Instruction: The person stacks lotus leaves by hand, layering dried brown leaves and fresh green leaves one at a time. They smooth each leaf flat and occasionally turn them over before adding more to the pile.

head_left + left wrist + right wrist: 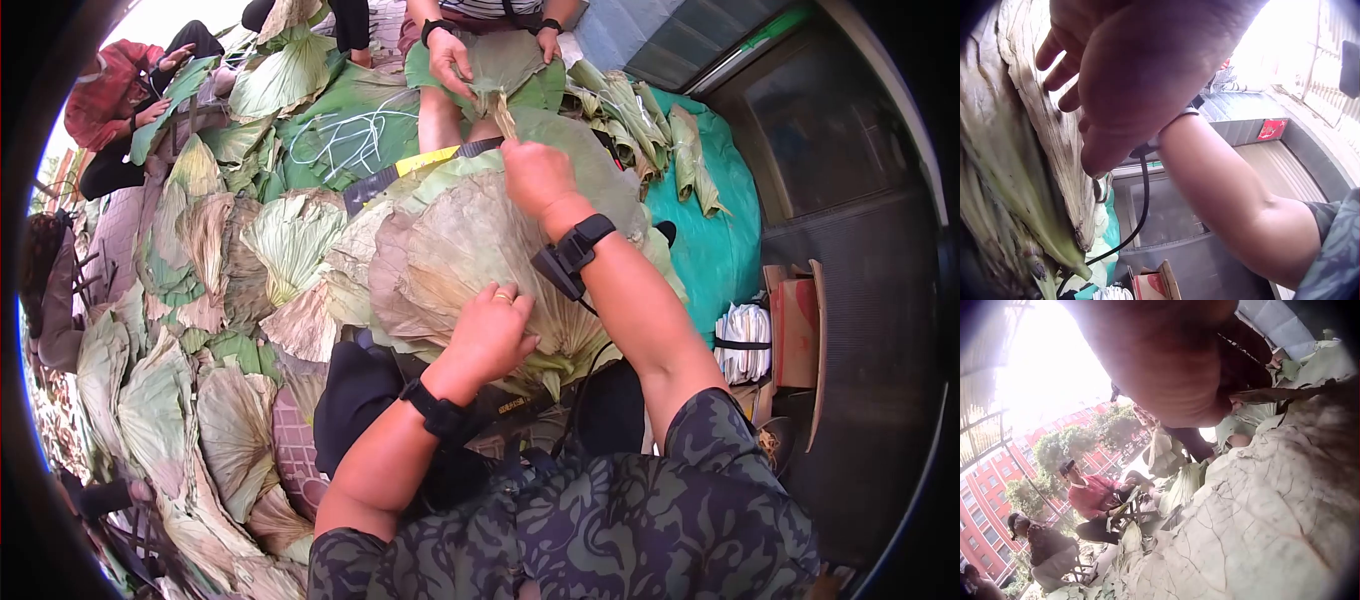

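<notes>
A broad stack of dried lotus leaves [440, 235] lies over the person's lap, tan and pale green, its veins fanning out from the near edge. The right hand [540, 178] is at the far side of the stack, fingers curled round a lotus leaf; a tan, folded end [505, 118] of it sticks out beyond the fist. In the right wrist view that hand is dark and close to the lens, with a brown leaf edge [1272, 395] beside it. The left hand [490, 335] is at the near part of the stack, its loosely bent fingers [1054, 78] against the leaf surface.
Opposite, another person's hands [450, 62] hold a green leaf. Many leaves [160, 400] cover the ground at left, with white strings [345, 140] on some. At right are a green sack [710, 260], a cardboard box [795, 330] and a tied white bundle [743, 345].
</notes>
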Motion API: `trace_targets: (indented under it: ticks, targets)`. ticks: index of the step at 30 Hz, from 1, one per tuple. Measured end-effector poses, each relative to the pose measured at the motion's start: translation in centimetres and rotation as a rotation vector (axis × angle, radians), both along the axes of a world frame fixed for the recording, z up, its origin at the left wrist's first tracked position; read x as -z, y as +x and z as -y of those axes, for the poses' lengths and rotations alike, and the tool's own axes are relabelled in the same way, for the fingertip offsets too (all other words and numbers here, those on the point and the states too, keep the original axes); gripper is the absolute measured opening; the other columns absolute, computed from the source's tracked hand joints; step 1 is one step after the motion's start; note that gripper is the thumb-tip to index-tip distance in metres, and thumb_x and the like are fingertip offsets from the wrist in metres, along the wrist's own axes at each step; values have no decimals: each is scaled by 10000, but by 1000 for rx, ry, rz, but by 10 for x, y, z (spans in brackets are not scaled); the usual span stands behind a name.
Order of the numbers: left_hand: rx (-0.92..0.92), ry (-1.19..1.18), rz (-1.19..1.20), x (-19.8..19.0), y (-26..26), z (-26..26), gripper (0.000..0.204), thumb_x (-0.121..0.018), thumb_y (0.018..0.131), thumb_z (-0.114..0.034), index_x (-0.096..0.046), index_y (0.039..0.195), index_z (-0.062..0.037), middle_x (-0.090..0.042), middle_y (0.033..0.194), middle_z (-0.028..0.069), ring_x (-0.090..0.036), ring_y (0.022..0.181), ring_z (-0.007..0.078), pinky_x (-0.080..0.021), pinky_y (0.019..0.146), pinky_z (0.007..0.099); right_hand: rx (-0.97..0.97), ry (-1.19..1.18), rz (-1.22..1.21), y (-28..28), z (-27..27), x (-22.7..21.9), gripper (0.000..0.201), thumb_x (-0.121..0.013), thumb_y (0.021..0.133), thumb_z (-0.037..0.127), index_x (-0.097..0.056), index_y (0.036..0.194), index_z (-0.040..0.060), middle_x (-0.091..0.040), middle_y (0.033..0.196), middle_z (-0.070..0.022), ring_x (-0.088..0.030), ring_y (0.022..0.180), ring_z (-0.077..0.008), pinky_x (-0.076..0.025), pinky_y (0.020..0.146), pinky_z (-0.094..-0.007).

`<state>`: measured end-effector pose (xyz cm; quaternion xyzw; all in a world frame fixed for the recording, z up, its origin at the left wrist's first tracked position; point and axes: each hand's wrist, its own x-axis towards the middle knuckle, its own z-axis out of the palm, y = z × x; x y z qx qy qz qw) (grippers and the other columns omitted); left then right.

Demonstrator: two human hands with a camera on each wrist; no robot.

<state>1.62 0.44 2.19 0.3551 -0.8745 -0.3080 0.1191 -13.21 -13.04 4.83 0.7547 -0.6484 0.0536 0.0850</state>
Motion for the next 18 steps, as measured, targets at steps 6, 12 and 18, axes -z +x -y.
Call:
trace_targets:
  ticks: [6,12,18]
  targets:
    - [-16,-5,-167,2,-1,0,420,-645,749,-204,-543,1105,-4,-547,1122,216,-511,1040,381,-427,885,413,-134,-660,125,-67,-36,-85,48,-564,770,91,-524,781,68,-581,699,-124,-584,609,-319,-476,553,-404]
    - [27,360,-328,0,-8,-2,515,-682,755,-259,-516,1173,-9,-551,1145,192,-548,1003,354,-447,847,381,217,-863,1455,-78,-119,-137,389,-564,826,26,-393,1162,-69,-591,843,-110,-591,691,-168,-542,604,-295]
    - [-185,1459,-1223,20,-11,1,670,-660,808,-340,-338,1332,-77,-493,1245,81,-509,1096,294,-431,908,367,673,-183,2268,-50,-196,-3,180,-520,828,-4,-454,993,-30,-569,873,-106,-604,691,-227,-564,605,-378]
